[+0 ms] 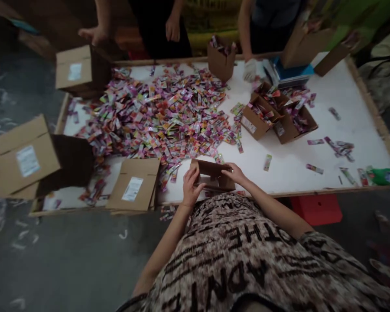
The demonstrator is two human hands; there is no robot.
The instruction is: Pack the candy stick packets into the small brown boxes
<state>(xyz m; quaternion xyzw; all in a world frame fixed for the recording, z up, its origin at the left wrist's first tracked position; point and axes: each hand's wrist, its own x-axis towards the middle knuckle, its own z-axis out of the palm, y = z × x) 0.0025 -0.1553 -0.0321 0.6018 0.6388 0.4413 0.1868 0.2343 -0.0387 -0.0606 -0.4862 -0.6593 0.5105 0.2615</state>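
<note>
A small brown cardboard box (212, 174) sits at the near edge of the white table (292, 167), held between both my hands. My left hand (191, 187) grips its left side and my right hand (235, 173) rests on its right top flap. Just beyond the box spreads a big heap of colourful candy sachets (162, 115).
Larger cardboard boxes stand at the left (26, 158), (136, 184), (81, 69). Small open boxes with sachets (273, 117), (221, 58) sit mid-right and far. Two other people stand across the table; one has a gloved hand (249, 69) on it. A green packet (385, 176) lies at right.
</note>
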